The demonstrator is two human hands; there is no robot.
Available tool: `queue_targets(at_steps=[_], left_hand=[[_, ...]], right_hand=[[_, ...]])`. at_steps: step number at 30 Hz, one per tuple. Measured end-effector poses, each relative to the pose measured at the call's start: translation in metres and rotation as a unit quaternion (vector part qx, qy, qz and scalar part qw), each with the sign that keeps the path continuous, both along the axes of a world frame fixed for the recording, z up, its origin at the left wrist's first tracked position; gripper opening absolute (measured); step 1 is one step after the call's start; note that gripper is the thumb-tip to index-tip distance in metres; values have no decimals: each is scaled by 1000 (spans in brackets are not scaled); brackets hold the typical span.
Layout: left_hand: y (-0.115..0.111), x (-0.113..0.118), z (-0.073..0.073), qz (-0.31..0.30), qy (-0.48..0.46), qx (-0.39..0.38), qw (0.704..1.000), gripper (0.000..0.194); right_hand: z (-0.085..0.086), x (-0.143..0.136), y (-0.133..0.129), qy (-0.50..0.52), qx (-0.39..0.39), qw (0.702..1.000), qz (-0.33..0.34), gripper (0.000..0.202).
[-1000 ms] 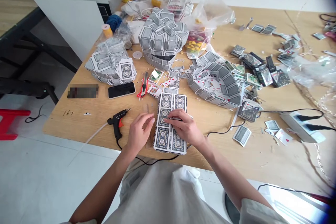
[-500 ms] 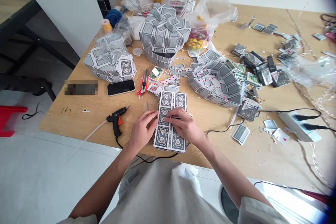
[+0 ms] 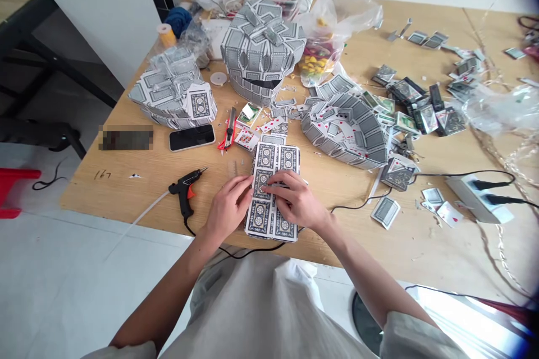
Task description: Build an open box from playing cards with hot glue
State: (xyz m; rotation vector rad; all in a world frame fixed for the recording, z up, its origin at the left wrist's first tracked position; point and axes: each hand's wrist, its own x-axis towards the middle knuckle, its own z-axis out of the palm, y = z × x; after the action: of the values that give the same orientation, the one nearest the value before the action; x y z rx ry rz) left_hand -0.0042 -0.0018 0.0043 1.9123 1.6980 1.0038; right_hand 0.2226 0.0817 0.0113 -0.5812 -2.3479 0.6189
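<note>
A long panel of playing cards (image 3: 259,219), laid face down in two columns, lies on the table in front of me. My left hand (image 3: 229,202) is at the panel's left edge, its fingers bent and closed against the side. My right hand (image 3: 298,201) rests over the middle, thumb and fingertips together on a patterned playing card (image 3: 263,182). The underside of the panel and part of its right column are hidden. To the left lies a black hot glue gun (image 3: 183,192) with a glue stick in its back end.
Beyond the panel are a red utility knife (image 3: 229,130), a phone (image 3: 192,137) and loose cards. Card-built shapes (image 3: 263,47) stand at the back, with an open card-walled form (image 3: 345,130) to the right. A power strip (image 3: 478,200) feeds black cables.
The view has shifted slightly, so the table items sit a little higher and further left. Both hands keep nearly the same place on the card panel.
</note>
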Motion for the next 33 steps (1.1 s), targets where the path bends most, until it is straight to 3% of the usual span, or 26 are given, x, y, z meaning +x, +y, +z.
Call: queue_targets(at_steps=[5, 12, 24, 33], left_hand=[[2, -3, -1, 3, -62, -31, 998, 30], [6, -8, -4, 3, -118, -43, 992, 24], [7, -5, 9, -34, 30, -5, 999, 27], [5, 1, 8, -30, 50, 15, 998, 25]], right_hand=[[9, -9, 3, -48, -7, 998, -26, 15], [7, -14, 5, -75, -27, 997, -21, 17], [2, -14, 0, -57, -31, 997, -38, 30], [-3, -15, -2, -47, -36, 997, -45, 33]])
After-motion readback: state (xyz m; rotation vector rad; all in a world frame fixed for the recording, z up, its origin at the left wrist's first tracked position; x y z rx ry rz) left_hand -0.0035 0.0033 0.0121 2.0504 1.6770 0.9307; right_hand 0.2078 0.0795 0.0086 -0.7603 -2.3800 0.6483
